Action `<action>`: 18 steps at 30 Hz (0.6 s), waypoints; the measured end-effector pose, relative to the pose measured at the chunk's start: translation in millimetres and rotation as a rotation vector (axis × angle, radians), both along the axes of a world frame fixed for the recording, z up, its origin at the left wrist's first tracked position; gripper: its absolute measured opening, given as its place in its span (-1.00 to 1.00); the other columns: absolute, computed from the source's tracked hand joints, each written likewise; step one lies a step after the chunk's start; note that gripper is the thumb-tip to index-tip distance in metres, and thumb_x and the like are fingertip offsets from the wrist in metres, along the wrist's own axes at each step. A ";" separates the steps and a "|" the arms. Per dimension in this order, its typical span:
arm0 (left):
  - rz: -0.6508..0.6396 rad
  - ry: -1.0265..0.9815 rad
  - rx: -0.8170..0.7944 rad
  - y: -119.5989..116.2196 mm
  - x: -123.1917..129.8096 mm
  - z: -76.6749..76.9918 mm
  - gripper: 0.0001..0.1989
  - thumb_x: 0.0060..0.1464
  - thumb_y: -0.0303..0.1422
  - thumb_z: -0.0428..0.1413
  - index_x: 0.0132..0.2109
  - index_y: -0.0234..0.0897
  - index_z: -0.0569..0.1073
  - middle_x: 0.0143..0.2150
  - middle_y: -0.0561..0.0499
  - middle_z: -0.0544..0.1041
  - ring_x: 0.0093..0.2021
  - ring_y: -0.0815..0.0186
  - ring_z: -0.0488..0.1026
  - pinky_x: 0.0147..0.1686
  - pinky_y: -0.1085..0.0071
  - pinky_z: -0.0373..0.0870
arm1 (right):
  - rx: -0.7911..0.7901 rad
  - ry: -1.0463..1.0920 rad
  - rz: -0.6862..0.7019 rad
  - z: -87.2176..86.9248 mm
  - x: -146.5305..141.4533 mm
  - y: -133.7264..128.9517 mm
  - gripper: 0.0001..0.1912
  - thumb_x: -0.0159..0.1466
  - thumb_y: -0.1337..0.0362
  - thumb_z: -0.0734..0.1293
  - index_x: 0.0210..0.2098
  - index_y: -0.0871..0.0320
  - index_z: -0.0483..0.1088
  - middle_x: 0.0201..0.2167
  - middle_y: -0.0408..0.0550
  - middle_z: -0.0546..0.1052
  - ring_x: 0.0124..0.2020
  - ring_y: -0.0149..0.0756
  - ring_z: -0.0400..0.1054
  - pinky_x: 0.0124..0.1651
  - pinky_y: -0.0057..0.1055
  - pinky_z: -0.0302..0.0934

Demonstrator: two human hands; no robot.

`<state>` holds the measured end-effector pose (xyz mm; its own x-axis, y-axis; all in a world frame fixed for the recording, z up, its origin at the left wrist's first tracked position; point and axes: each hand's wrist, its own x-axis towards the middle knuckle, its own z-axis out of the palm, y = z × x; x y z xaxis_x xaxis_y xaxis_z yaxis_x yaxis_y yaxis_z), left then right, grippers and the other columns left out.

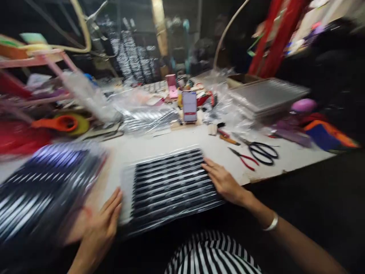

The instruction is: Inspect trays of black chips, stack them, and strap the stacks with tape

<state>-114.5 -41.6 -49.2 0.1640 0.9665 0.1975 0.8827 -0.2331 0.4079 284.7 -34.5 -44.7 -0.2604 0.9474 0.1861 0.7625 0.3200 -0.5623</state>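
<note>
White workbench (148,144), cluttered along its rear edge. Landmark: the clear plastic tray (171,186) of dark strips, lying at the bench's front edge. On my feed, the right hand (224,182) rests on the tray's right edge, fingers extended and close together. The left hand (104,219) is beside its left edge, fingers nearly straight; blur prevents me from confirming contact. Left of the tray I record a stack of filled trays (48,186). Beyond it stands an upright phone (189,106); to its right lie red-handled pliers (244,158) and black-handled scissors (262,152).
</note>
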 end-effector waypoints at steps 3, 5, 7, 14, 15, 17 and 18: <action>-0.136 0.009 -0.134 -25.4 -2.4 16.7 -0.55 0.19 -0.34 -0.17 0.19 -0.18 0.29 0.26 -0.03 0.25 0.21 0.20 0.24 0.27 0.12 -0.02 | -0.050 0.047 0.144 -4.1 34.3 -9.3 -0.50 0.31 0.37 0.03 0.23 0.09 0.15 0.30 -0.01 0.10 0.31 -0.23 -0.08 0.29 -0.05 -0.08; -0.186 0.033 -0.182 -40.2 -2.2 23.9 -0.50 0.17 -0.44 -0.18 0.24 -0.15 0.23 0.30 0.00 0.17 0.25 0.26 0.17 0.23 0.21 0.11 | -0.061 0.003 0.250 -5.5 53.3 -17.9 -0.42 0.28 0.42 0.04 0.27 -0.04 0.04 0.31 -0.12 0.07 0.33 -0.21 -0.17 0.29 0.01 -0.09; -0.196 0.088 -0.141 -51.2 -0.7 21.2 -0.46 0.13 -0.50 -0.15 0.26 -0.16 0.18 0.31 -0.04 0.14 0.29 0.23 0.08 0.21 0.17 0.13 | -0.036 -0.084 0.317 -5.5 63.2 -28.8 -0.32 0.22 0.46 0.05 0.31 -0.05 -0.06 0.33 -0.11 -0.01 0.34 -0.16 -0.19 0.28 0.07 -0.12; -0.139 -0.032 0.171 -50.2 -0.7 -13.5 -0.72 0.17 -0.40 -0.02 0.03 -0.24 0.39 0.14 -0.18 0.39 0.19 0.18 0.28 0.12 0.11 0.24 | 0.250 -0.162 0.338 -11.2 57.5 -40.1 -0.34 0.25 0.39 0.15 0.31 -0.05 -0.08 0.30 -0.04 0.08 0.31 -0.07 -0.10 0.23 0.09 -0.02; -0.149 -0.083 0.169 -46.7 -1.0 -9.5 -0.72 0.17 -0.39 -0.03 0.01 -0.23 0.40 0.13 -0.16 0.40 0.17 0.19 0.30 0.12 0.12 0.25 | 0.277 -0.134 0.351 -10.5 58.9 -34.7 -0.37 0.27 0.40 0.13 0.30 -0.05 -0.04 0.28 -0.05 0.14 0.30 -0.10 -0.05 0.24 0.06 -0.01; -0.141 -0.184 0.132 -36.6 0.3 6.7 -0.71 0.16 -0.31 -0.02 0.00 -0.23 0.42 0.11 -0.13 0.43 0.16 0.17 0.32 0.14 0.12 0.24 | 0.258 -0.059 0.386 -3.9 62.4 -18.6 -0.48 0.30 0.37 0.09 0.24 -0.01 0.09 0.22 -0.04 0.24 0.24 -0.14 0.09 0.22 -0.04 0.06; -0.095 -0.235 0.122 -29.6 2.4 17.3 -0.70 0.15 -0.25 -0.01 -0.03 -0.25 0.43 0.08 -0.13 0.46 0.14 0.15 0.33 0.14 0.13 0.25 | 0.226 -0.016 0.358 2.2 63.0 -8.3 -0.55 0.31 0.30 0.07 0.18 0.03 0.19 0.17 -0.02 0.32 0.19 -0.14 0.19 0.18 -0.08 0.13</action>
